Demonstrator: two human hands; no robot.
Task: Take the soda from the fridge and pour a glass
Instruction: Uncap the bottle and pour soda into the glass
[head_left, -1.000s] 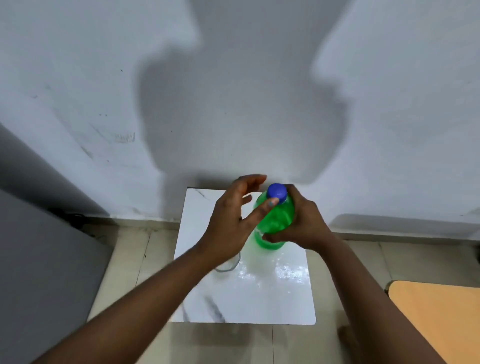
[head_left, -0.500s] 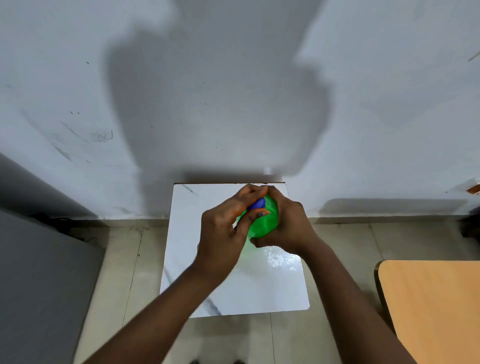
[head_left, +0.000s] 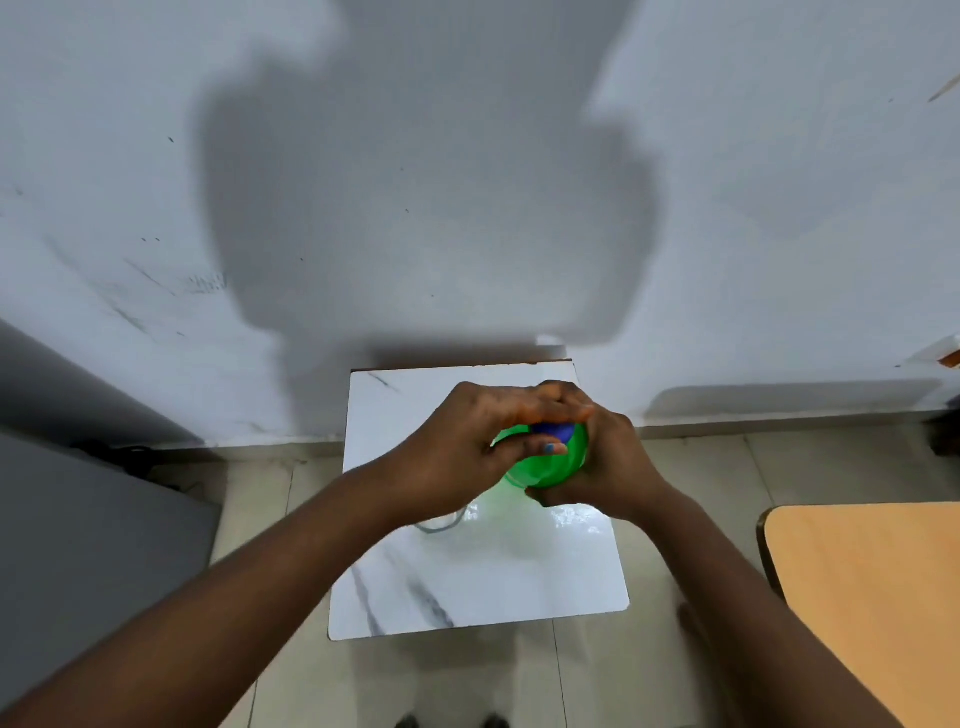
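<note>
The left hand (head_left: 457, 457) curls over the blue cap (head_left: 553, 430), fingers and thumb pinching it, while the right hand (head_left: 597, 462) wraps the shoulder of the green soda bottle (head_left: 540, 467), which stands on the white marble table (head_left: 467, 571). The step looks like unscrewing. The bottle should be held firm and upright and the cap turned slowly, so any fizz vents before it lifts. A clear glass (head_left: 441, 525) rim shows just beside the bottle, under the left wrist, where a careless elbow could tip it.

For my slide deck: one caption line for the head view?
Left hand grips the blue cap while right hand holds the green soda bottle over a marble-patterned table.
</note>
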